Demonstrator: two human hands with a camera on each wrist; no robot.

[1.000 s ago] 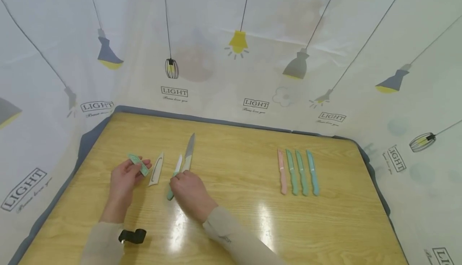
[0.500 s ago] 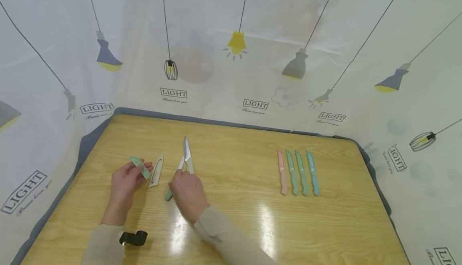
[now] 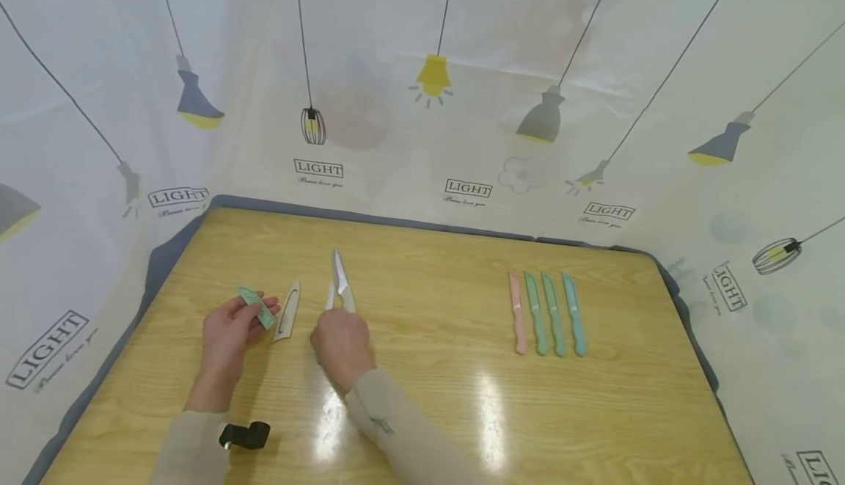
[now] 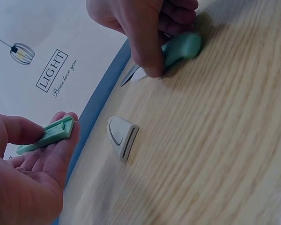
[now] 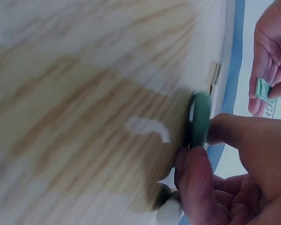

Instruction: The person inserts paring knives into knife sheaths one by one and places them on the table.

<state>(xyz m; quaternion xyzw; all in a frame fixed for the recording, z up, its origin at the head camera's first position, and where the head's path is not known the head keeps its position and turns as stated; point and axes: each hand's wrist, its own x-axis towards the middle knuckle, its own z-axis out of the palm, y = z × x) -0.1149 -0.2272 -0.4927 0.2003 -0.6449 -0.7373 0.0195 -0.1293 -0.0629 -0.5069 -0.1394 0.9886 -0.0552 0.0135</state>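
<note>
In the head view, the left hand [image 3: 229,327] sits at the lower left of the frame, its thumb pressing the green sheath [image 3: 256,307] against the fingers. The sheath lies slantwise across them, clear of the table [image 3: 436,411]. In the left-wrist view it rests along the fingers at the left edge, the thumb on its upper face.

The right hand [image 3: 345,342], just left of centre in the lower half of the head view, grasps the green-handled knife [image 4: 183,48] between thumb and fingers. At the top of the left-wrist view the butt of the handle juts out past the fingers. The pale blade shows on the other side of the grip. In the right-wrist view the handle stands upright near the middle, the thumb to its right.

The white knife [image 3: 342,279] lies just beyond the right hand, tip towards the top of the head view; whether the fingers touch its handle, one cannot tell. The white sheath [image 3: 287,314] lies on the table between the two hands. Well apart, right of centre, are the pink knife [image 3: 517,314], two green knives [image 3: 536,316] and the blue knife [image 3: 574,316], side by side.
</note>
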